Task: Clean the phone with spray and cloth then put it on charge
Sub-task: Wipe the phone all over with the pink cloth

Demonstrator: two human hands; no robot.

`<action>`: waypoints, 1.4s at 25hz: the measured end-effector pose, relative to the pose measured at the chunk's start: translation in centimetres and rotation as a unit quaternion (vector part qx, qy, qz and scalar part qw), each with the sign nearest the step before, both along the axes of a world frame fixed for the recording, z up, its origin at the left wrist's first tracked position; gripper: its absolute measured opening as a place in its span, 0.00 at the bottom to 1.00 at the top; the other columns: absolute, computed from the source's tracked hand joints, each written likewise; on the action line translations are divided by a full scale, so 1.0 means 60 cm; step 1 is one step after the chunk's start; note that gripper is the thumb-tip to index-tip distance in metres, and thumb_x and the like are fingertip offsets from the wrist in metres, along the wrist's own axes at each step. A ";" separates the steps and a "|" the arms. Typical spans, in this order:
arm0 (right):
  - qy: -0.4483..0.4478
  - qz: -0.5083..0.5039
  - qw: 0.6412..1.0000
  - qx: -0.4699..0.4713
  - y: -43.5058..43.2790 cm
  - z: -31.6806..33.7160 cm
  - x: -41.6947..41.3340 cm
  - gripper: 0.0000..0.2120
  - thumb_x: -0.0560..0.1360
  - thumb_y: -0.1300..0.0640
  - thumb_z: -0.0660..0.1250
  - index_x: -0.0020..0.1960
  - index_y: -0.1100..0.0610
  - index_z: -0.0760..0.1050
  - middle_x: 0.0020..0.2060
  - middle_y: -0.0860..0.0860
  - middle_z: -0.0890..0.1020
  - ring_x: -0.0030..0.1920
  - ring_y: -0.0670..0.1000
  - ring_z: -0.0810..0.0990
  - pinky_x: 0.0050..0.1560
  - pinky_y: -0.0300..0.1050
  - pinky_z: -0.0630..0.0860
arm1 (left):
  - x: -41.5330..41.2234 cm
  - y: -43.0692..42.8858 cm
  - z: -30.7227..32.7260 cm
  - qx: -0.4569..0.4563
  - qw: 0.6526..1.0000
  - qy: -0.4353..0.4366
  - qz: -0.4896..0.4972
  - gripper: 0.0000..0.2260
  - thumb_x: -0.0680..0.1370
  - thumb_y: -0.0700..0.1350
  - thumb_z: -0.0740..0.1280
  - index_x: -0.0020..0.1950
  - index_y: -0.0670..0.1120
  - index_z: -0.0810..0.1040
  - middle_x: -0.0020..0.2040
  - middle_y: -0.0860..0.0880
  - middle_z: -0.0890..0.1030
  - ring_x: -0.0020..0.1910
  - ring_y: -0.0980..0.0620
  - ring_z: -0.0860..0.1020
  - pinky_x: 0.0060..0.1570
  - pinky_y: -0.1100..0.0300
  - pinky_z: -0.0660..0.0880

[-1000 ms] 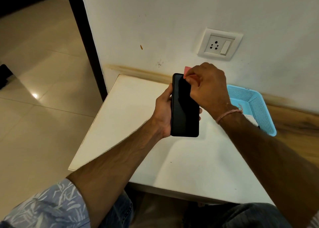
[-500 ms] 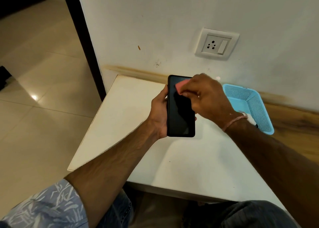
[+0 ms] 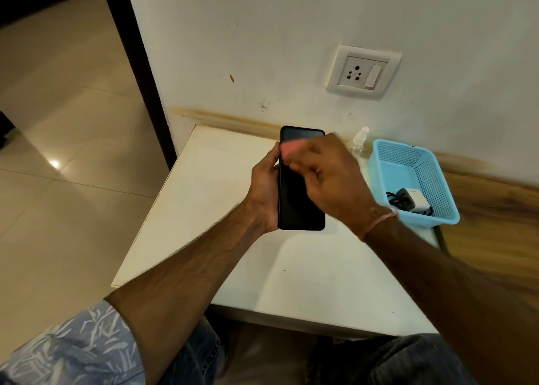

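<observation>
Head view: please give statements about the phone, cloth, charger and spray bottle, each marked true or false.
1. The left hand holds the black rectangular phone. True.
2. The right hand holds a small pink cloth on the phone's screen. True.
3. The white charger is plugged into the white wall socket. False: that socket is empty; the charger lies in the light blue plastic basket.
4. The clear spray bottle stands inside the basket. False: it stands on the white table, beside the basket.

The person wears a blue leaf-print sleeve (image 3: 73, 351), a pinkish wrist thread (image 3: 379, 220) and jeans (image 3: 408, 361).
</observation>
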State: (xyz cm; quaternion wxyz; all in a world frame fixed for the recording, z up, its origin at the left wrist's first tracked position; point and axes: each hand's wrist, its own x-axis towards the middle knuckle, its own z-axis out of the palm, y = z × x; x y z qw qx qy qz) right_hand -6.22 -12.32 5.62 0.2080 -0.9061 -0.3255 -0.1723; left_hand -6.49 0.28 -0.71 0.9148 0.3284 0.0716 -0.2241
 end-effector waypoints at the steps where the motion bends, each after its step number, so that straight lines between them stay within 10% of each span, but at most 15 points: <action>1: -0.013 0.041 0.999 -0.016 -0.002 -0.004 -0.005 0.09 0.76 0.63 0.67 0.53 0.58 0.83 0.47 0.55 0.81 0.50 0.56 0.75 0.50 0.45 0.72 | 0.000 0.003 0.000 0.003 1.000 0.001 0.003 0.26 0.78 0.65 0.61 0.53 0.45 0.86 0.49 0.42 0.84 0.47 0.43 0.83 0.50 0.51 0.78; 5: 0.013 -0.105 0.989 0.104 -0.003 0.011 0.015 0.09 0.76 0.64 0.66 0.52 0.59 0.83 0.46 0.55 0.81 0.51 0.56 0.74 0.51 0.41 0.69 | 0.000 -0.001 0.007 0.004 1.000 -0.009 0.003 0.25 0.78 0.65 0.62 0.56 0.45 0.84 0.50 0.43 0.83 0.48 0.43 0.81 0.50 0.51 0.79; 9: -0.037 0.093 0.995 0.001 0.002 -0.011 -0.017 0.10 0.75 0.67 0.66 0.52 0.60 0.83 0.48 0.55 0.82 0.50 0.56 0.77 0.51 0.48 0.75 | 0.000 0.005 0.007 -0.009 1.000 0.002 0.003 0.25 0.78 0.64 0.62 0.58 0.44 0.83 0.49 0.42 0.83 0.48 0.43 0.82 0.53 0.50 0.76; 13: -0.004 -0.098 0.992 0.078 0.005 0.009 0.003 0.09 0.75 0.65 0.67 0.51 0.59 0.83 0.44 0.56 0.82 0.48 0.58 0.76 0.49 0.49 0.74 | 0.000 0.000 0.007 0.017 1.000 0.002 0.008 0.27 0.77 0.66 0.62 0.59 0.45 0.82 0.52 0.42 0.81 0.50 0.42 0.79 0.57 0.48 0.73; 16: -0.055 0.072 0.996 -0.014 0.008 -0.008 -0.025 0.08 0.73 0.67 0.67 0.49 0.61 0.84 0.44 0.56 0.83 0.47 0.58 0.76 0.47 0.49 0.75 | 0.001 0.007 0.009 -0.009 1.000 0.012 0.006 0.28 0.78 0.66 0.60 0.60 0.45 0.83 0.51 0.42 0.82 0.50 0.42 0.81 0.60 0.47 0.73; 20: -0.007 -0.086 0.994 0.069 -0.007 0.012 0.006 0.08 0.75 0.66 0.67 0.50 0.61 0.84 0.44 0.58 0.81 0.49 0.60 0.75 0.50 0.49 0.73 | 0.003 0.005 0.007 -0.005 1.000 0.005 0.012 0.26 0.77 0.66 0.61 0.56 0.45 0.83 0.49 0.42 0.82 0.47 0.42 0.81 0.51 0.51 0.76; 24: -0.068 0.088 0.993 -0.030 0.000 -0.005 -0.022 0.08 0.73 0.67 0.67 0.48 0.62 0.84 0.43 0.57 0.82 0.46 0.58 0.75 0.46 0.47 0.74 | 0.002 0.010 0.009 -0.025 1.000 0.016 -0.006 0.29 0.77 0.67 0.61 0.62 0.45 0.82 0.53 0.41 0.81 0.51 0.42 0.81 0.56 0.48 0.75; 28: -0.017 -0.059 0.997 0.052 -0.004 0.006 0.002 0.08 0.75 0.67 0.67 0.50 0.62 0.83 0.45 0.58 0.81 0.49 0.59 0.75 0.50 0.54 0.75 | 0.007 0.007 0.005 -0.011 1.000 0.008 0.004 0.27 0.77 0.67 0.61 0.60 0.45 0.82 0.52 0.42 0.81 0.49 0.42 0.81 0.52 0.50 0.76; 32: -0.071 0.088 0.993 -0.033 -0.011 -0.011 -0.017 0.08 0.75 0.66 0.66 0.50 0.61 0.83 0.45 0.57 0.82 0.48 0.57 0.75 0.49 0.48 0.76 | 0.005 0.010 0.005 -0.032 0.999 0.021 -0.008 0.29 0.77 0.67 0.61 0.59 0.44 0.83 0.49 0.42 0.81 0.46 0.42 0.81 0.50 0.50 0.78; 35: -0.027 -0.061 0.996 0.055 -0.011 -0.003 -0.001 0.08 0.75 0.68 0.66 0.49 0.62 0.83 0.45 0.58 0.81 0.48 0.59 0.75 0.49 0.55 0.75 | 0.006 0.007 0.004 -0.023 1.000 0.005 0.007 0.28 0.78 0.67 0.59 0.57 0.45 0.84 0.49 0.42 0.84 0.46 0.42 0.82 0.49 0.52 0.78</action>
